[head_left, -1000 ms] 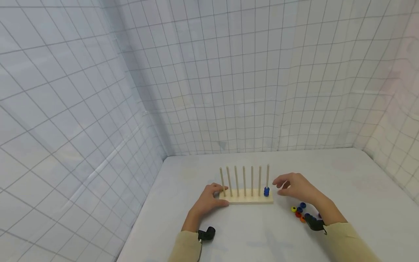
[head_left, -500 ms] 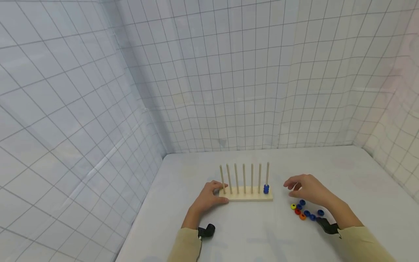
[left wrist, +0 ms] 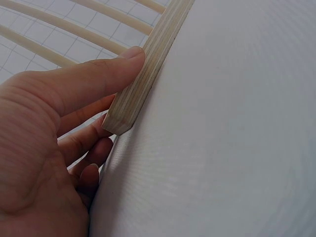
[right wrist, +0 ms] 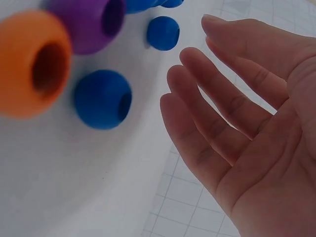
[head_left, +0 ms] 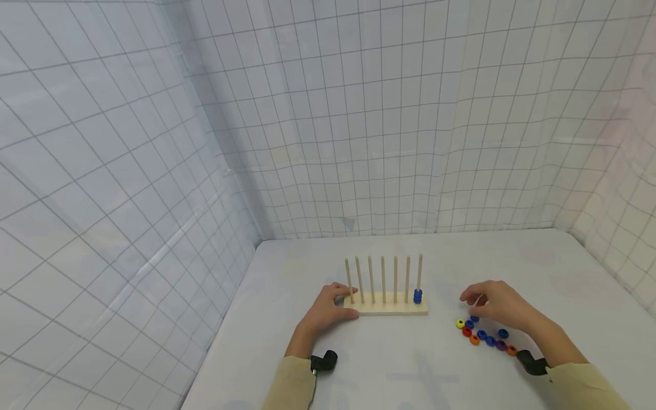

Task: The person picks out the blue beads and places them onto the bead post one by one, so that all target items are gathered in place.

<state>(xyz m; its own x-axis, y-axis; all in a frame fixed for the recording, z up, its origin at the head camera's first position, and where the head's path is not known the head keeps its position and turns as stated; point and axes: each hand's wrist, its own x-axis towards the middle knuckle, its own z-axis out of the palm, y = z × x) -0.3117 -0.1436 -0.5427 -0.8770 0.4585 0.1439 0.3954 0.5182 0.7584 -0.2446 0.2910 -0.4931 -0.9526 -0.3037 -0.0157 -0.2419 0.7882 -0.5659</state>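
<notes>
A pale wooden base (head_left: 392, 308) carries a row of several upright pegs. Blue beads (head_left: 418, 296) are stacked low on its rightmost peg. My left hand (head_left: 324, 309) grips the base's left end, thumb on the front edge and fingers behind, as the wooden edge (left wrist: 148, 69) in the left wrist view confirms. My right hand (head_left: 502, 306) hovers beside loose beads with nothing in it, fingers slightly bent and spread apart. In the right wrist view a blue bead (right wrist: 102, 99), an orange bead (right wrist: 29, 64) and a purple bead (right wrist: 86, 24) lie left of the fingertips.
The loose beads trail across the white table right of the base: a yellow bead (head_left: 460, 323), a red bead (head_left: 467, 331), an orange bead (head_left: 475, 340) and several blue ones. Grid-patterned white sheets (head_left: 359, 142) wall in the table's back and sides.
My right hand has moved right and toward me, away from the rightmost peg to the loose beads, uncovering more of them. The left hand keeps its hold on the base.
</notes>
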